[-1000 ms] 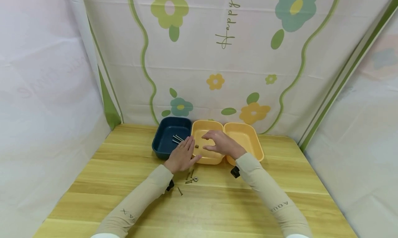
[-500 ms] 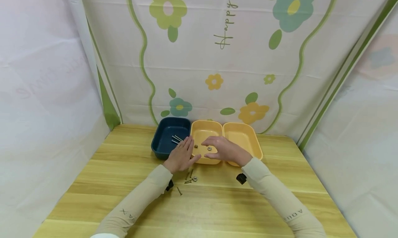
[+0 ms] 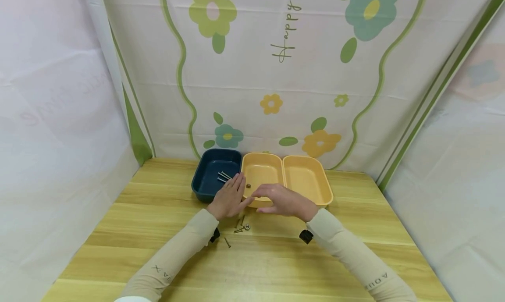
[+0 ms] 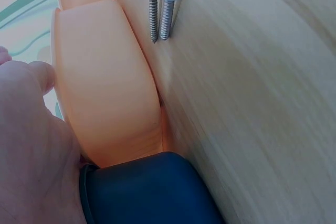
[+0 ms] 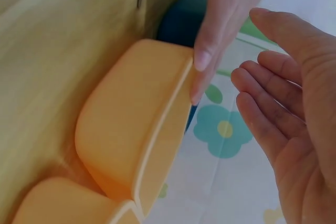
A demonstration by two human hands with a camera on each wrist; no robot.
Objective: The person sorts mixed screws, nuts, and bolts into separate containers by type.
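My left hand (image 3: 226,201) lies over the adjoining rims of the dark blue bin (image 3: 198,187) and the middle yellow bin (image 3: 262,169), fingers straight and holding nothing. Several long silver screws (image 3: 224,175) lie in the blue bin. A small brownish nut (image 3: 248,186) sits in the middle bin, right of my left fingertips. Above that bin's front edge hovers my right hand (image 3: 285,201), thumb and fingers apart. In the right wrist view nothing is in the right hand (image 5: 304,93). Part of the middle bin's floor is hidden behind it.
In front of the bins, several screws (image 3: 239,223) and a silver nut (image 3: 247,227) lie on the wooden table (image 3: 276,267). One screw (image 3: 227,242) lies nearer. A second yellow bin (image 3: 307,172) stands at the right. Behind hangs a flowered cloth (image 3: 244,74).
My right hand has drawn back toward the middle bin's front edge. A silver nut, seen beneath it in that bin half a second ago, is now hidden. My left hand has stayed put.
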